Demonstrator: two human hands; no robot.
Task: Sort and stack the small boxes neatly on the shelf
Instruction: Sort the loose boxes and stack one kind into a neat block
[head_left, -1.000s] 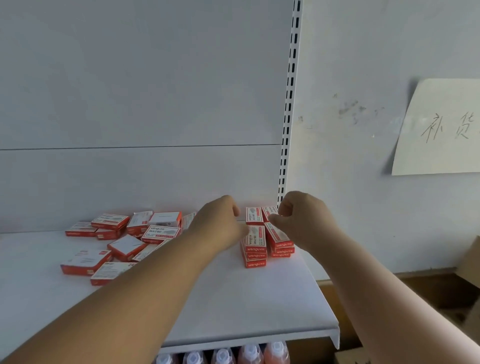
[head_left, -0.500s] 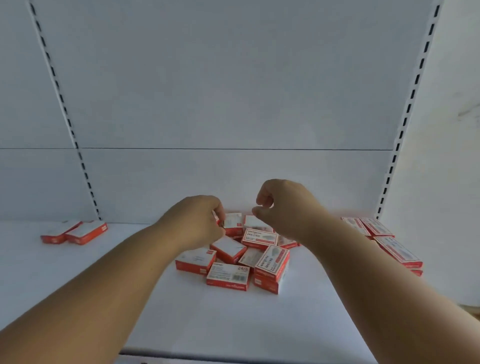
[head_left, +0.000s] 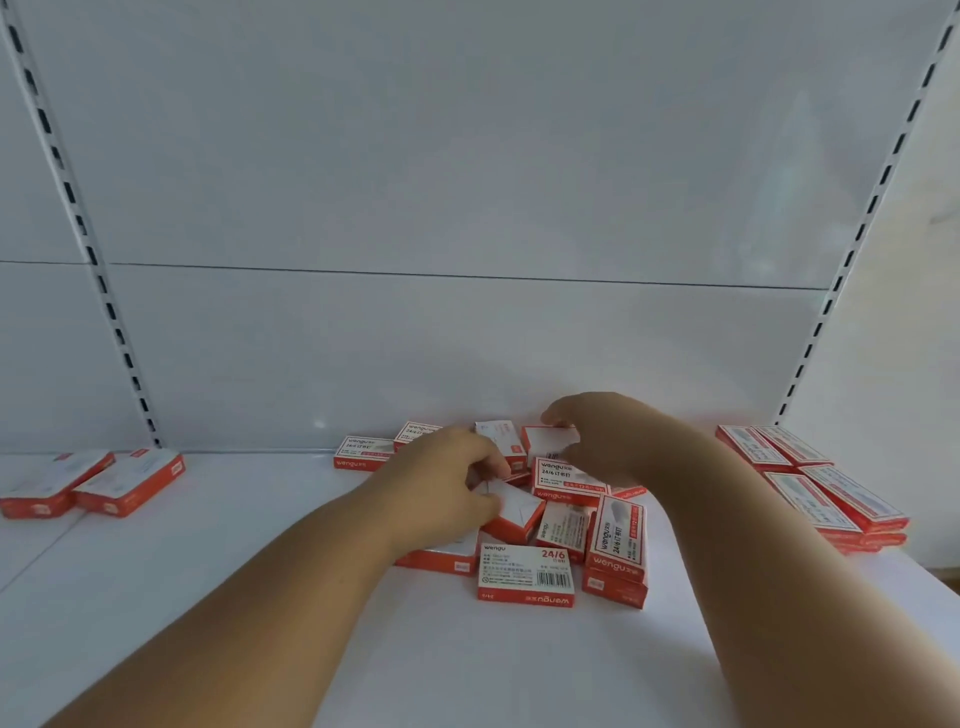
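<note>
At frame centre, the left hand (head_left: 441, 493) pinches a white-topped box (head_left: 511, 512); the right hand (head_left: 608, 441) grips another box (head_left: 548, 441) on the shelf (head_left: 208, 571).

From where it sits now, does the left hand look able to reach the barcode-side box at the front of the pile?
Probably yes. The left hand rests just behind the barcode-side box, whose top and front are uncovered, with bare shelf in front.
</note>
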